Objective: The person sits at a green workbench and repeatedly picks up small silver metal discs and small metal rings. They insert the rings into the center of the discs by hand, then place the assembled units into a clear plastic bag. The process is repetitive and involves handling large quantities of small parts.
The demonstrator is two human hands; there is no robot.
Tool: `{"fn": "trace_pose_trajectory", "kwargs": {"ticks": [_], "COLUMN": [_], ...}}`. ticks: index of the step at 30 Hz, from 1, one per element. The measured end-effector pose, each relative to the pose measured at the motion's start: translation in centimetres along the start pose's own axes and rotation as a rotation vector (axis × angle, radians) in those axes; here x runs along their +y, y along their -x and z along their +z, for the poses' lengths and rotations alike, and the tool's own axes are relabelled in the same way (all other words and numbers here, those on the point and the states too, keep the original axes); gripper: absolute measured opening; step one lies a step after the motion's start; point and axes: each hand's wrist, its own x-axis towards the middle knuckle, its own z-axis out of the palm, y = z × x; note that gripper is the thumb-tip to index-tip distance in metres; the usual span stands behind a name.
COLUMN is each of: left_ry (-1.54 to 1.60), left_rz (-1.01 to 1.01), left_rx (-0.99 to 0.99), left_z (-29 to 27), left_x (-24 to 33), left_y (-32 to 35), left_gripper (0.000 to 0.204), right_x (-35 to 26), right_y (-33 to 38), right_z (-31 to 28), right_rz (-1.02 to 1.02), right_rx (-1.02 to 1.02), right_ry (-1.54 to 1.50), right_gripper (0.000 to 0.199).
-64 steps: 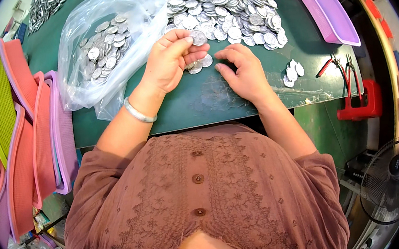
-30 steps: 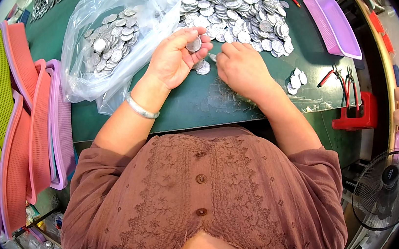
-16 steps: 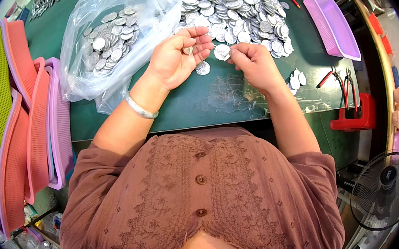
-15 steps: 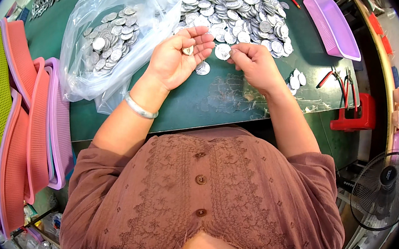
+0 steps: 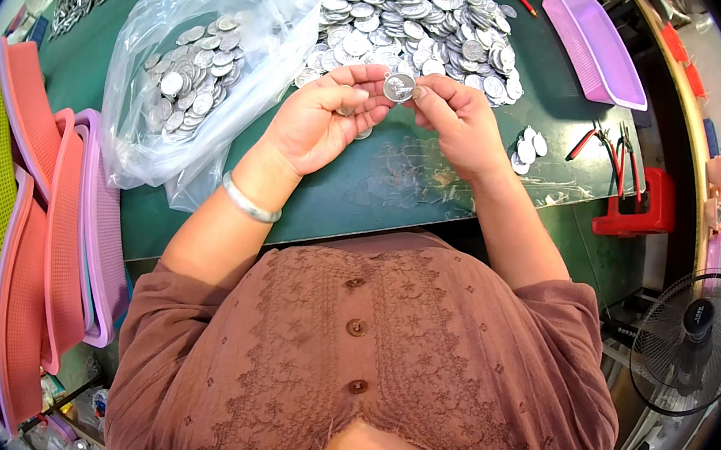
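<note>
Green tabletop [image 5: 400, 189]: at its left edge, stacked plastic trays [image 5: 32, 223] and a clear bag of discs [image 5: 194, 86]. Since a moment ago both hands have lifted; left hand [image 5: 324, 119] and right hand [image 5: 457, 120] now pinch one silver disc [image 5: 398, 87] between fingertips, near the far-edge disc heap [image 5: 411, 13]. Pliers [image 5: 605, 146] lie right.

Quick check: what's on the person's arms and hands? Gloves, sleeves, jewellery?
No gloves: both hands are bare. The left hand has a plain silver bangle at the wrist; the right hand shows no jewellery. Sleeves of a brown lace-patterned buttoned top end near the elbows, forearms uncovered.
</note>
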Motion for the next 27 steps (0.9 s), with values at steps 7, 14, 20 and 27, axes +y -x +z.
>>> {"fn": "trace_pose_trajectory", "kwargs": {"ticks": [7,14,20,27], "left_ry": [-0.063,-0.084,-0.136,-0.267], "left_rz": [0.010,0.055,0.091,0.151], "left_rx": [-0.032,-0.029,0.030,0.065], "left_z": [-0.1,0.0,0.4,1.1], "left_x": [-0.4,-0.6,-0.6,-0.6], "left_y": [0.1,0.2,0.3,0.5], "left_gripper": [0.024,0.015,0.014,0.016], "right_x": [0.1,0.3,0.3,0.3], "right_y": [0.1,0.0,0.0,0.1], "right_z": [0.3,0.7,0.8,0.8], "right_rz": [-0.340,-0.449,-0.470,-0.555], "right_rx": [0.077,0.108,0.108,0.156], "right_ry": [0.257,0.300,0.325,0.424], "right_gripper": [0.012,0.012,0.013,0.013]}}
